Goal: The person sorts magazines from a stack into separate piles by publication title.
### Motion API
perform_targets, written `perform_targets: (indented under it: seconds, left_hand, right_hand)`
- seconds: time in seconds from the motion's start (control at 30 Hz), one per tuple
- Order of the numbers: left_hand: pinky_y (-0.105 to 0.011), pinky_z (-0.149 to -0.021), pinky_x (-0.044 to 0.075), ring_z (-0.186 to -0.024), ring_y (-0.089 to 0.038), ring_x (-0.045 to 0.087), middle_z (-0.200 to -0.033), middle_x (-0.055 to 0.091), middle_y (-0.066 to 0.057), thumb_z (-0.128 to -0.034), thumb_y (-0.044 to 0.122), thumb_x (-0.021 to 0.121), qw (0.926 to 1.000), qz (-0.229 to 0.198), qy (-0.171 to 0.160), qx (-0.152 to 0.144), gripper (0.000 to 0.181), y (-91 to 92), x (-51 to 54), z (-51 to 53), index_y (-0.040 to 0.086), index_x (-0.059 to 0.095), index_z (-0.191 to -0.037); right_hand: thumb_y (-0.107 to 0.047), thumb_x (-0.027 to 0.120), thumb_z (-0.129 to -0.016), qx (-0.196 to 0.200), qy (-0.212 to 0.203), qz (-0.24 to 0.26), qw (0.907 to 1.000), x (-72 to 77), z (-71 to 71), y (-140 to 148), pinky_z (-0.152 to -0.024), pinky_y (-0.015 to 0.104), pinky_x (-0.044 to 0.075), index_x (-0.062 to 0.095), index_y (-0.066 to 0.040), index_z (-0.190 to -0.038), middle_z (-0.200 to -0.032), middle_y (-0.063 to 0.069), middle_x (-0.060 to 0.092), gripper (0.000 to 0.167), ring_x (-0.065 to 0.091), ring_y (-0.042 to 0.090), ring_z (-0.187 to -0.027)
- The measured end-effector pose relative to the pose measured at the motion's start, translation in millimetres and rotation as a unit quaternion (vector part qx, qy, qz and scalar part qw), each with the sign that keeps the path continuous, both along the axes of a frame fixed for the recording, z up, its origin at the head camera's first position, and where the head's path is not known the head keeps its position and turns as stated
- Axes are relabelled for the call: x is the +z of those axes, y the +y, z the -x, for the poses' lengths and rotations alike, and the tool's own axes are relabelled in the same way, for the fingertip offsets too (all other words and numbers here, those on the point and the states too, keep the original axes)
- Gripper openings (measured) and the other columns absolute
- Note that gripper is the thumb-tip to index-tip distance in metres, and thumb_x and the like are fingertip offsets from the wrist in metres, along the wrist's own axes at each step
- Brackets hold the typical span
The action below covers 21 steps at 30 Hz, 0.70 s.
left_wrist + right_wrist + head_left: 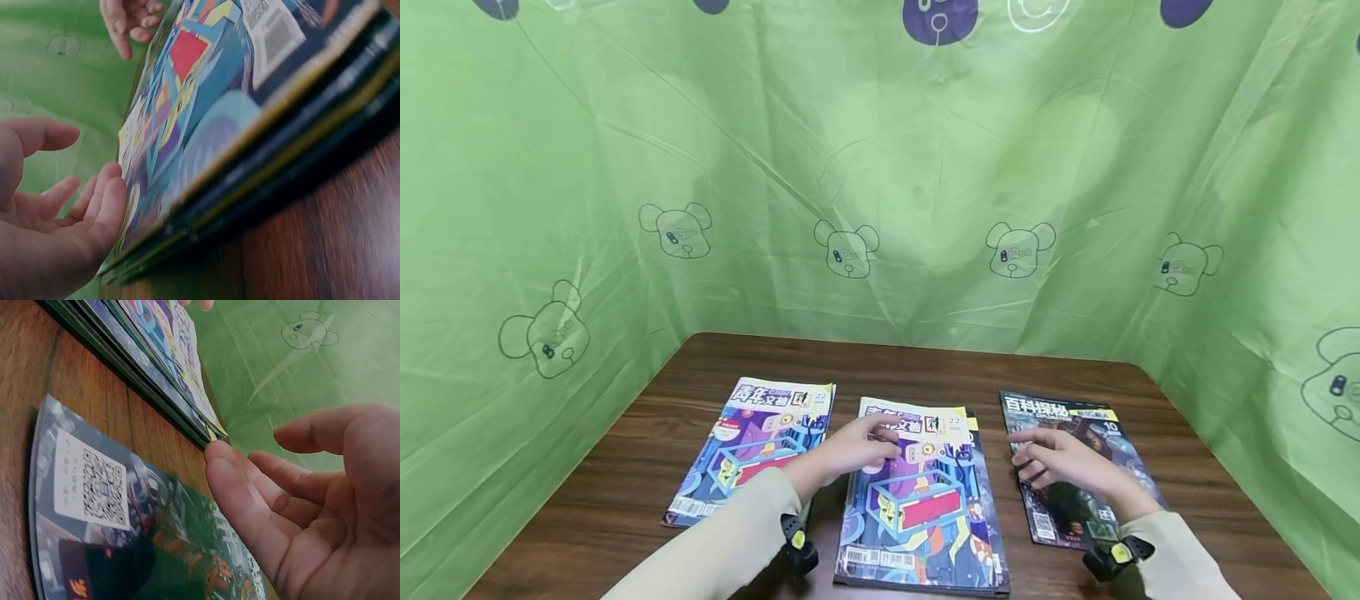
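A stack of magazines (pixel 925 517) lies in the middle of the table, the top one purple and blue with a white title band. My left hand (pixel 861 446) hovers at the upper left part of this stack, fingers loosely bent and holding nothing. In the left wrist view its fingertips (pixel 112 178) are close to the stack's side; whether they touch cannot be told. A dark magazine (pixel 1097 450) lies to the right. Above its left side is my right hand (pixel 1060 462), fingers relaxed and apart, with nothing in them. The right wrist view shows the dark cover's QR code (pixel 100 481).
Left of the middle stack lies another purple and blue magazine pile (pixel 752 442), partly covered by my left sleeve. The brown wooden table (pixel 910 358) backs onto a green curtain (pixel 925 292) with bear outlines, which also hangs along both sides.
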<state>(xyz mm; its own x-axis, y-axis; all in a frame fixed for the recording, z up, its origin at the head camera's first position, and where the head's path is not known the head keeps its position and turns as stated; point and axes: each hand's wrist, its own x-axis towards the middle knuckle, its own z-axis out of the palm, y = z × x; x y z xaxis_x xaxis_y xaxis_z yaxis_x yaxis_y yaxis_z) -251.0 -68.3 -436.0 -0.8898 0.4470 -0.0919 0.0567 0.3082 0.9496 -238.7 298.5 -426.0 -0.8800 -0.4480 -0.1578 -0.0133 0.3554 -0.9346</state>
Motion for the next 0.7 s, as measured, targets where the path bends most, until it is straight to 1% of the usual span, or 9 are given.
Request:
perform_targets:
  seconds: [0.1, 0.2, 0.33, 0.37, 0.53, 0.6, 0.7]
  left_hand:
    - [-0.036, -0.085, 0.058, -0.098, -0.022, 0.065, -0.123, 0.062, -0.017, -0.0913, 0.013, 0.069, 0.9999, -0.011, -0.003, 0.002, 0.060, -11.9, -1.1, -0.4, -0.001, 0.047, -0.145]
    - [-0.034, -0.079, 0.060, -0.091, -0.020, 0.065, -0.114, 0.064, -0.015, -0.0894, 0.011, 0.068, 0.9998, -0.014, -0.011, 0.011, 0.060, -25.1, -2.4, -2.5, -0.003, 0.047, -0.144]
    - [-0.036, -0.074, 0.061, -0.087, -0.020, 0.064, -0.104, 0.062, -0.013, -0.0881, 0.010, 0.067, 0.9991, -0.013, -0.025, 0.032, 0.058, -39.0, -5.5, -6.7, -0.004, 0.049, -0.141]
    - [-0.038, -0.075, 0.061, -0.088, -0.021, 0.064, -0.103, 0.061, -0.013, -0.0884, 0.010, 0.067, 0.9988, -0.015, -0.029, 0.038, 0.057, -41.8, -6.5, -7.7, -0.005, 0.050, -0.141]
    - [-0.039, -0.076, 0.061, -0.091, -0.024, 0.064, -0.107, 0.057, -0.017, -0.0890, 0.009, 0.068, 0.9963, -0.026, -0.054, 0.062, 0.056, -52.1, -11.5, -12.0, -0.003, 0.049, -0.140]
    - [-0.039, -0.076, 0.061, -0.093, -0.024, 0.064, -0.109, 0.056, -0.018, -0.0893, 0.010, 0.069, 0.9954, -0.028, -0.065, 0.064, 0.057, -54.2, -12.5, -13.5, -0.002, 0.047, -0.140]
    - [-0.039, -0.075, 0.061, -0.094, -0.025, 0.064, -0.112, 0.055, -0.019, -0.0888, 0.009, 0.069, 0.9950, -0.036, -0.074, 0.057, 0.061, -55.3, -13.8, -15.3, -0.002, 0.043, -0.143]
  right_hand:
    - [-0.013, 0.051, -0.104, 0.005, -0.006, -0.003, 1.0000, 0.0, -1.2, -4.9, -0.076, 0.042, 0.061, 0.034, 0.018, -0.143, -0.110, 0.023, 0.064, 0.053, 0.068, 0.030, -0.088]
    - [-0.016, 0.051, -0.104, 0.015, -0.012, -0.003, 0.9998, -0.5, -2.4, -9.7, -0.076, 0.042, 0.060, 0.034, 0.017, -0.145, -0.111, 0.022, 0.064, 0.054, 0.068, 0.034, -0.091]
    - [-0.018, 0.050, -0.105, 0.024, -0.021, -0.003, 0.9995, -1.2, -4.1, -14.3, -0.076, 0.043, 0.060, 0.034, 0.016, -0.145, -0.112, 0.021, 0.065, 0.055, 0.068, 0.036, -0.093]
    - [-0.018, 0.050, -0.105, 0.024, -0.022, -0.003, 0.9995, -1.4, -4.4, -15.1, -0.077, 0.043, 0.060, 0.034, 0.016, -0.145, -0.112, 0.021, 0.065, 0.055, 0.068, 0.036, -0.093]
    - [-0.018, 0.050, -0.105, 0.028, -0.030, -0.001, 0.9992, -2.5, -5.0, -19.8, -0.079, 0.044, 0.060, 0.031, 0.018, -0.145, -0.112, 0.021, 0.064, 0.057, 0.068, 0.036, -0.094]
    - [-0.018, 0.050, -0.105, 0.029, -0.036, -0.002, 0.9989, -2.9, -5.5, -21.8, -0.078, 0.044, 0.060, 0.028, 0.019, -0.146, -0.111, 0.020, 0.064, 0.059, 0.068, 0.036, -0.093]
    - [-0.018, 0.051, -0.104, 0.027, -0.046, -0.004, 0.9986, -4.2, -6.5, -24.1, -0.075, 0.044, 0.061, 0.024, 0.020, -0.146, -0.109, 0.020, 0.063, 0.063, 0.069, 0.035, -0.089]
